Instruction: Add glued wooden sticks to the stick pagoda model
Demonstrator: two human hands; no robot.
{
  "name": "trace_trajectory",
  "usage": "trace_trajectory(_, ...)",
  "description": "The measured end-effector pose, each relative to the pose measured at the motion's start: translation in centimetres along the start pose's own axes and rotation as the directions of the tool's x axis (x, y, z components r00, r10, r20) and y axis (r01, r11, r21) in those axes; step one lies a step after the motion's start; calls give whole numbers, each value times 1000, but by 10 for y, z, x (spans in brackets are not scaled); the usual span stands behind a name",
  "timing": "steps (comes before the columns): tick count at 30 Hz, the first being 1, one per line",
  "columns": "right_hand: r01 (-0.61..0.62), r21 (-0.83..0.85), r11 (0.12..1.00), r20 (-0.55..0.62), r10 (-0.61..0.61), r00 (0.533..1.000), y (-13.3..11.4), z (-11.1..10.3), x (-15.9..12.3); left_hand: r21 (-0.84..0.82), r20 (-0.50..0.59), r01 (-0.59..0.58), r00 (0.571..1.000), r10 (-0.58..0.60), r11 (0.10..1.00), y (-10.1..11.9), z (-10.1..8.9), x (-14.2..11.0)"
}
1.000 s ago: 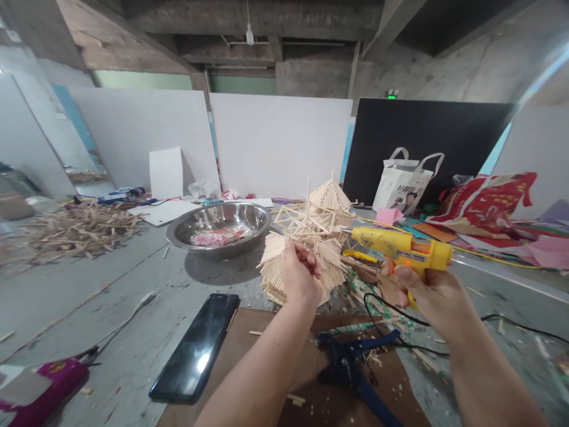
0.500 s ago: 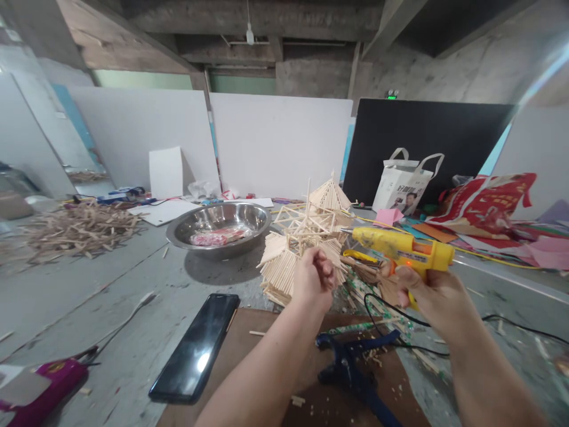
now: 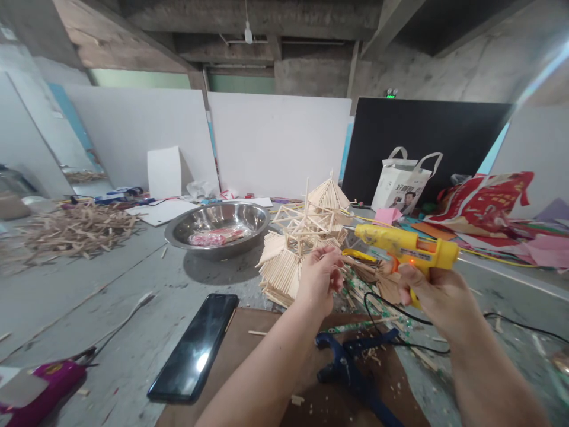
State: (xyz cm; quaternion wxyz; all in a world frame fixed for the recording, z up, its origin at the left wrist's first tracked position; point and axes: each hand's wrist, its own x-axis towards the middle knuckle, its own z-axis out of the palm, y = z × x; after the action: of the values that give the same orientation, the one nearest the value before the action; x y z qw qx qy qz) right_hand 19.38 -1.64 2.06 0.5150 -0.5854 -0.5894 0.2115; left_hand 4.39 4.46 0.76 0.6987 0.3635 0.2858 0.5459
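While the right hand [image 3: 438, 293] grips 1 yellow glue gun [image 3: 402, 244], the left hand [image 3: 317, 281] has curled fingers; I can't tell if they hold anything. 1 wide stick roof [image 3: 281, 270] sits just past the left hand, 1 pointy stick roof [image 3: 329, 196] farther. 1 phone [image 3: 195, 350] lies left, 1 blue tool [image 3: 351, 369] near.

Steel basin [image 3: 208, 252]: holds wrapped packet [image 3: 211, 238]. Black smartphone [image 3: 192, 347]: lies screen up. White carrier bag [image 3: 395, 181]: stands before black panel [image 3: 427, 127], near red bag [image 3: 486, 204].
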Motion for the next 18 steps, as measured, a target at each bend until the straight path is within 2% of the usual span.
trace_trajectory(4, -5, 6, 1000, -22, 5, 1000, -3, 1, -1, -109, 72, 53, 996, -45, 993, 7, -3, 3)
trace_trajectory(7, -5, 13, 1000, -41, 5, 999, -5, 2, -2, -112, 139, 73, 989, -57, 991, 9, -5, 3)
trace_trajectory(9, 3, -5, 1000, -40, -3, 999, -5, 2, -2, -33, 192, 23, 981, -17, 999, 7, -4, 1)
trace_trajectory(11, 15, -24, 1000, -41, -16, 999, -6, 1, -2, 159, 294, -58, 956, 8, 986, 4, -2, -4)
trace_trajectory(12, 21, -24, 999, -48, -22, 999, -7, 1, -3, 290, 366, -114, 930, -1, 950, 3, 0, -7)
trace_trajectory(14, 28, 18, 999, -74, -27, 997, -8, -1, -2, 546, 524, -266, 848, -77, 794, 0, 4, -15)
trace_trajectory(16, 33, 89, 995, -91, -25, 996, -7, -6, 1, 715, 623, -462, 762, -177, 525, -2, 10, -23)
trace_trajectory(18, 25, 135, 991, -85, -13, 996, -1, -13, 8, 739, 673, -625, 696, -249, 252, -4, 14, -29)
